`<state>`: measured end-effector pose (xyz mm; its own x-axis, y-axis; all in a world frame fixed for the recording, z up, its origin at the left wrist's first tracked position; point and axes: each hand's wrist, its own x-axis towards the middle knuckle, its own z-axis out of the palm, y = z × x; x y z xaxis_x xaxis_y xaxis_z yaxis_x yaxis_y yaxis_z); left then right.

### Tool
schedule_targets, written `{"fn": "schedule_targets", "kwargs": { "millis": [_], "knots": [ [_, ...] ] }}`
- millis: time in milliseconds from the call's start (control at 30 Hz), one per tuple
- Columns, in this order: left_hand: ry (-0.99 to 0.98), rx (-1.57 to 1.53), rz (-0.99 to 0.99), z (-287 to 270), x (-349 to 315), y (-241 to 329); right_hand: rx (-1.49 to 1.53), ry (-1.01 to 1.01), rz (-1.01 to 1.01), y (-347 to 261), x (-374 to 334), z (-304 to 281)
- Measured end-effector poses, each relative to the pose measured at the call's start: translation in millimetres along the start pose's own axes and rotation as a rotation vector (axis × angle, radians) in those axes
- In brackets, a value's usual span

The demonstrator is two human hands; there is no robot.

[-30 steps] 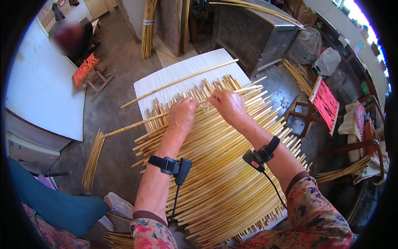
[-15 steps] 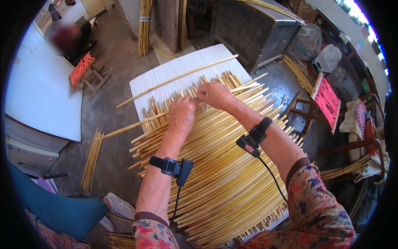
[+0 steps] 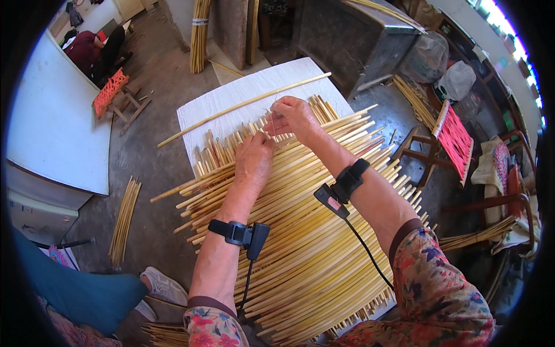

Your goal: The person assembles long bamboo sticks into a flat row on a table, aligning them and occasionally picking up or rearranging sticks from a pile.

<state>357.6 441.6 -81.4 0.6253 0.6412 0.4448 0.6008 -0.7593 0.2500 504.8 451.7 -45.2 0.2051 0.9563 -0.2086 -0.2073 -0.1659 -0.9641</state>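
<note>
Stick mat (image 3: pixel 315 231), two crossed layers of pale rods, covers most of the white board (image 3: pixel 231 96) before me as I work at its far edge with both hands. My left hand (image 3: pixel 254 159) is closed over the outermost long rods, its fingertips partly hidden among them. My right hand (image 3: pixel 293 121) is lifted just beyond that edge, over the board, fingers bent and partly spread beside a thin strand (image 3: pixel 274 110); I cannot tell whether thumb and finger pinch it. The mat lies under my left hand and runs back toward me, spilling past the board's left and right sides. A pinkish label (image 3: pixel 333 203) marks the black unit (image 3: pixel 325 197) strapped to my right wrist, any lettering too small to read; a matching black unit (image 3: pixel 257 240) rides on my left wrist. A single stick (image 3: pixel 244 109) rests across the board's far part, apart from the mat. Left of the board, a loose bundle of rods (image 3: pixel 124 220) lies on the floor; right of it stands a stool with pink webbing (image 3: pixel 454 141). Beyond the board sits a dark cabinet (image 3: pixel 352 46), and far off to its left, a person in maroon (image 3: pixel 81 52) bends forward.
</note>
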Motion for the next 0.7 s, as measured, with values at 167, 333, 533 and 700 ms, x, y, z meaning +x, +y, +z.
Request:
{"fn": "schedule_targets", "kwargs": {
  "millis": [167,333,533,700],
  "knots": [
    [-0.092,0.036,-0.016,-2.0,-0.3,3.2,-0.075,0.048,-0.216,-19.6,17.3,3.3],
    [-0.102,-0.005,-0.003,-2.9,-1.5,2.1,-0.087,0.106,-0.310,-33.3,38.5,8.1],
    [-0.035,0.025,-0.058,-4.1,-5.0,7.9,-0.078,0.169,-0.342,-31.0,44.0,11.4],
    [0.038,-0.011,0.020,0.2,-3.6,10.9,-0.056,0.187,-0.336,-27.8,55.1,17.2]
  ]
}}
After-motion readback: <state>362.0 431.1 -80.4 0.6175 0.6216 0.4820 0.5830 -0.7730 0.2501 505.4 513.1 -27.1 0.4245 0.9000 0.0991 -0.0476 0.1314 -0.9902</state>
